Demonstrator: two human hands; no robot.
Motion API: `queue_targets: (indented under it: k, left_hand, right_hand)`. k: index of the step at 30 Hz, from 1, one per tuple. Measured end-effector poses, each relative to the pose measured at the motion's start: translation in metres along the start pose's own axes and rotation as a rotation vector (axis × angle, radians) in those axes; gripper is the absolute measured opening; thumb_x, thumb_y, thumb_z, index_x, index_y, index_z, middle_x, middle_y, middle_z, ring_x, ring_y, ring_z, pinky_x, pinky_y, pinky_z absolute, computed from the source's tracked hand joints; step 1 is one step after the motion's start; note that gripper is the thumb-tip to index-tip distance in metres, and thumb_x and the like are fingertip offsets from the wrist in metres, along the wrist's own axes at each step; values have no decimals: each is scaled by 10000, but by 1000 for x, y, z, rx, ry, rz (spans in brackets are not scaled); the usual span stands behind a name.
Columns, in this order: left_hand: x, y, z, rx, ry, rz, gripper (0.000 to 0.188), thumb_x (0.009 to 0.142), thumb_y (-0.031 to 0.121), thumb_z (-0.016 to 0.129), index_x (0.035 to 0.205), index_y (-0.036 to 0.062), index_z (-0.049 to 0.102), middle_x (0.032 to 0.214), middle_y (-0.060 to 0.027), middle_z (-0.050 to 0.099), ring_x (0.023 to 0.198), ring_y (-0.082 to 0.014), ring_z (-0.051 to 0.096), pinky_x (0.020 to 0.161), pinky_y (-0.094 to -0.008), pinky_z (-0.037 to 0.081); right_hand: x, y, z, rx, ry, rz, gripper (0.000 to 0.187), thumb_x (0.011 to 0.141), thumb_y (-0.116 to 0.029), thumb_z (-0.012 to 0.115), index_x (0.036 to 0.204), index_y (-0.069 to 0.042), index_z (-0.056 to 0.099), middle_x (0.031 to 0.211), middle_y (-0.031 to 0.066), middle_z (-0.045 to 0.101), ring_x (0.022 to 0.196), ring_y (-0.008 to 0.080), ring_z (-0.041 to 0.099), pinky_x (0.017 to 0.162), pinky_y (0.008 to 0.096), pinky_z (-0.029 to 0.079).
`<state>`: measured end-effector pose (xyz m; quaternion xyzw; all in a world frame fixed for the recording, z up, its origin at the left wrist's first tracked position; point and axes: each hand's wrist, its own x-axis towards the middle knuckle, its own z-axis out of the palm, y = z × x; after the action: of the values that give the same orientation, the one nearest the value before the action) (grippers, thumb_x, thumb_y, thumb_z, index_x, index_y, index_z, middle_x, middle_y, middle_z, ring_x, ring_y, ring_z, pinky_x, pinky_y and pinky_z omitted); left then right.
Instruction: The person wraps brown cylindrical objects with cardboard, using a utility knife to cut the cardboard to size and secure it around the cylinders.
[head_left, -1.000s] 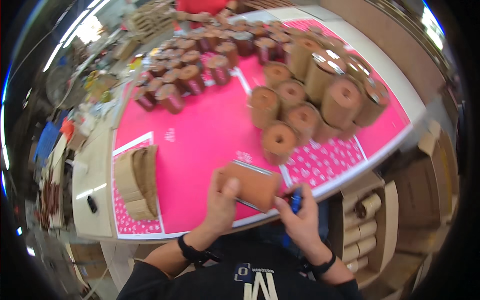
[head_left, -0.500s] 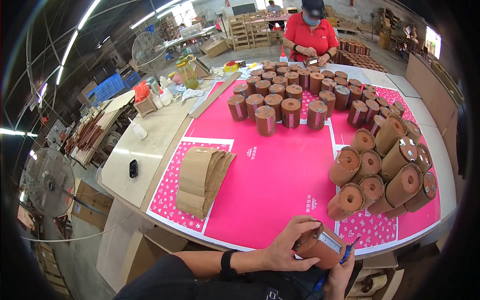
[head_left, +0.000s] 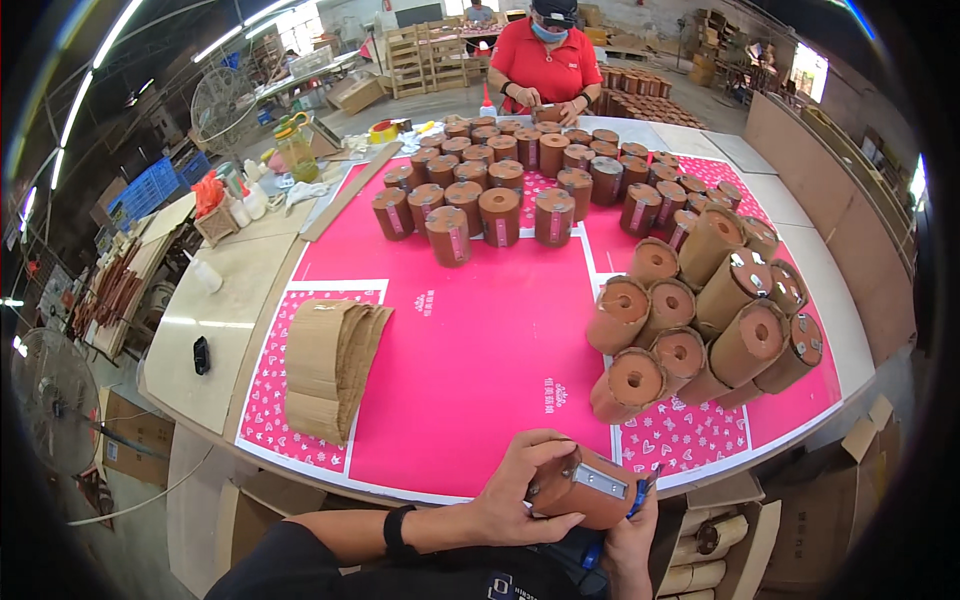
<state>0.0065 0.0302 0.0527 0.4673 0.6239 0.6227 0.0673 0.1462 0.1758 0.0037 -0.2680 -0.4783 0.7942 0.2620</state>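
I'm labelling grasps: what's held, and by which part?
Left hand: brown cylinder with silver metal strip, near its left end. Right hand: blue-handled metal tool, by its handle.

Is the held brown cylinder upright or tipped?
Tipped: the brown cylinder lies sideways in the left hand, its silver strip facing up.

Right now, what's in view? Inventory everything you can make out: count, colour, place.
Table: one, pale, centre
Sheet: one, pink, on table
Held cylinder: one, brown, lower centre
Blue-handled tool: one, blue, beside held cylinder
Bare cylinders: dozens, brown, table's far half
Wrapped cylinders: about a dozen, tan, table's right
Cardboard: one stack, tan, table's left
Squeeze bottle: one, white, table's left
Jug: one, yellow-green, table's far left
Fans: two, grey, left
Open box: one, brown, lower right
Co-worker: one, red shirt, beyond table
Left hand: one, bare, gripping held cylinder
Right hand: one, bare, holding tool
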Motion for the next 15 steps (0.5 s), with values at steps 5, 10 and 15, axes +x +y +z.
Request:
queue_targets:
  k: [5, 10, 15]
  left_hand:
    - [-3, 3, 3, -13, -24, 17, 862, 751, 168, 876, 1421, 13, 357, 1351, -199, 393, 1247, -289, 480, 1042, -404, 430]
    - [-4, 5, 5, 8, -35, 41, 867, 758, 177, 869, 1426, 22, 339, 1344, -206, 382, 1237, -296, 478, 1025, -410, 442]
    - [-3, 3, 7, -6, -37, 33, 851, 757, 187, 868, 1414, 26, 351, 1344, -205, 386, 1227, -295, 481, 1016, -411, 448]
  right_hand:
    - [-6, -1, -2, 24, -24, 23, 580, 875, -5, 739, 1382, -32, 461, 1241, 115, 643, 1110, 204, 650, 960, 361, 538]
    - [-5, 7, -14, 12, -56, 8, 483, 880, -10, 736, 1298, -24, 496, 1215, 116, 652, 1075, 193, 660, 941, 357, 544]
    - [-4, 12, -15, 32, -52, -42, 421, 875, -1, 735, 1231, -31, 511, 1197, 117, 657, 1050, 185, 667, 924, 355, 549]
